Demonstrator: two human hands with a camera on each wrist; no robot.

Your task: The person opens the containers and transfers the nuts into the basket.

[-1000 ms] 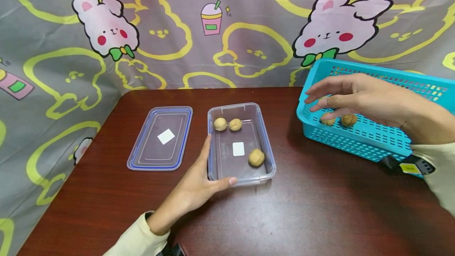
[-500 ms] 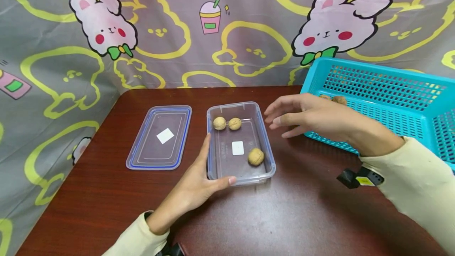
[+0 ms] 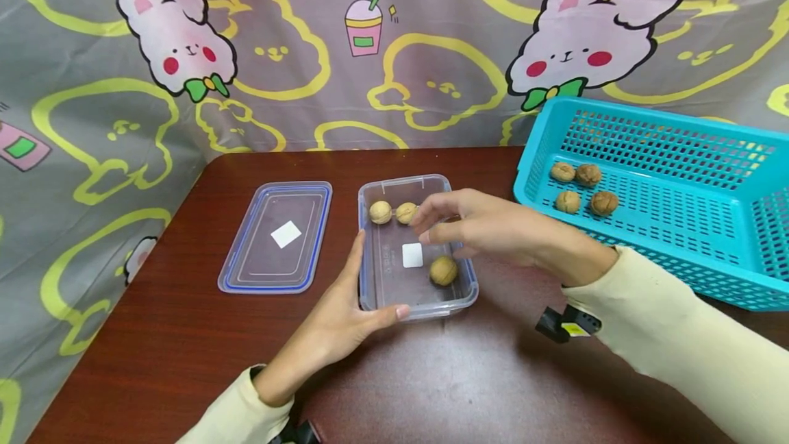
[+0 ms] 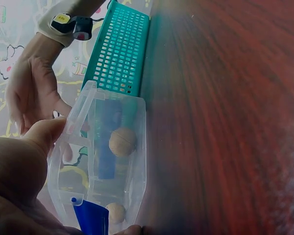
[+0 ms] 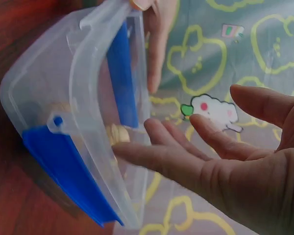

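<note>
My left hand [image 3: 345, 317] holds the near left corner of a clear plastic food container [image 3: 385, 286], thumb over its front rim and fingers along its left side. Inside lie three walnuts: one at the far left [image 3: 380, 212], one beside it [image 3: 405, 213], and one near the right wall [image 3: 443, 270]. My right hand [image 3: 493, 228] hovers over the container's right rim, with loosely bent fingers and nothing in them. The right wrist view shows that hand [image 5: 235, 156] with its fingers spread beside the container [image 5: 39, 93]. Blue side clips [image 5: 63, 171] hang from the container.
A turquoise perforated basket [image 3: 672, 136] at the right holds several walnuts [image 3: 588, 175] in its left end. The clear lid [image 3: 259, 238] with a blue seal lies flat left of the container. A patterned cloth [image 3: 277, 19] hangs behind the dark wooden table [image 3: 185, 334].
My right hand has moved left from above the basket to over the container's right side, uncovering the walnuts in the basket. My left hand and the container have stayed in place.
</note>
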